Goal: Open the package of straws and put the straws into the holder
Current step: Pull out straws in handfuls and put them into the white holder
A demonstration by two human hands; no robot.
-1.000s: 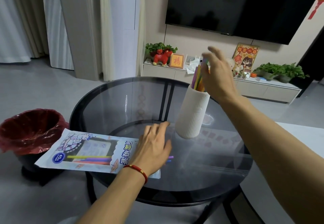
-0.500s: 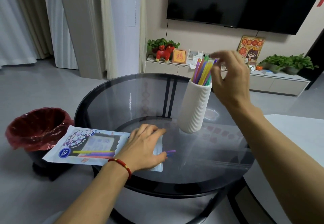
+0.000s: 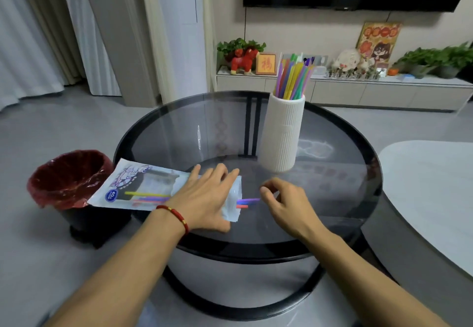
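Package (image 3: 143, 186) overhangs table (image 3: 332, 227) edge under left hand (image 3: 204, 198).

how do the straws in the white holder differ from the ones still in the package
The straws in the holder stand nearly upright, fanned out; the straws in the package lie flat. The holder's bunch is large; only a few remain in the package, two poking out of its open end. Both sets are brightly coloured.
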